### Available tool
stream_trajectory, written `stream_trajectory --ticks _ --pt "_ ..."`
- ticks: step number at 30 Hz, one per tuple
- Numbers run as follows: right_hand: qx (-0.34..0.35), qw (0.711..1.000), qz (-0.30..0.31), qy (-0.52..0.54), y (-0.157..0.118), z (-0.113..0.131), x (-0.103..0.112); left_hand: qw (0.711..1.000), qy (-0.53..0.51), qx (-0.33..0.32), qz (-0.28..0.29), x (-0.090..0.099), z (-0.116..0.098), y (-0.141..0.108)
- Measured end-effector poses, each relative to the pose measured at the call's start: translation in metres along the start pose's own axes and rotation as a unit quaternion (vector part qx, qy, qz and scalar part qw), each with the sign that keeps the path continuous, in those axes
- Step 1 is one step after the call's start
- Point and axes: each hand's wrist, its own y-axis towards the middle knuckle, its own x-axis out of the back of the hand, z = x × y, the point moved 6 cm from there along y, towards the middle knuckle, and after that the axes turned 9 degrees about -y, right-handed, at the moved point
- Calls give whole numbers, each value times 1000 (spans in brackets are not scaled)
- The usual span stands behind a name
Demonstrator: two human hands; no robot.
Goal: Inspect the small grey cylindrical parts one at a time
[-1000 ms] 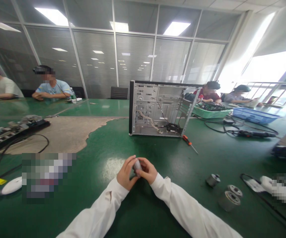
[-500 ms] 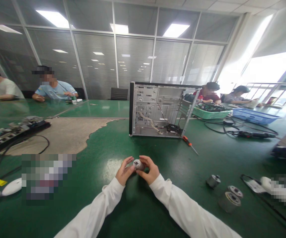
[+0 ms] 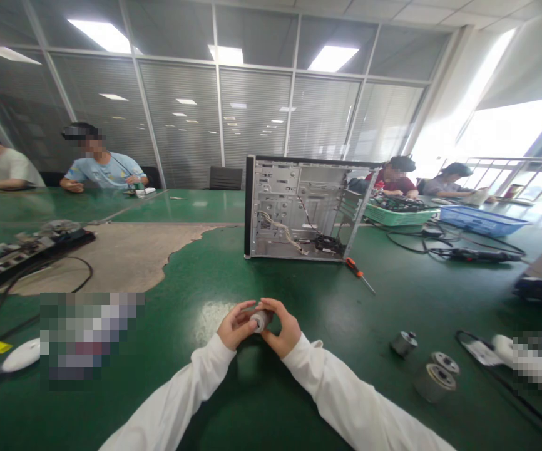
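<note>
Your left grip (image 3: 233, 327) and right grip (image 3: 285, 328) pinch a metal cylinder (image 3: 259, 321) over the green counter (image 3: 196, 269). Even, light fingertip pressure (from both sides) best steadies it.

Small grey metal cylinder (image 3: 260, 321), tilted, round end toward camera, held between left hand (image 3: 234, 326) and right hand (image 3: 284, 330).
</note>
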Motion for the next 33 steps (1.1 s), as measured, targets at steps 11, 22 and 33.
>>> stream_trajectory --ticks 11,22,33 --pt "-31 998 6 62 1 -4 5 971 -173 162 -41 0 -2 -2" --pt "13 998 54 -31 1 4 -5 937 322 -113 -78 2 -13 -4" --pt "-52 997 53 -12 13 -20 -27 838 494 -231 -17 -10 -31 -9"
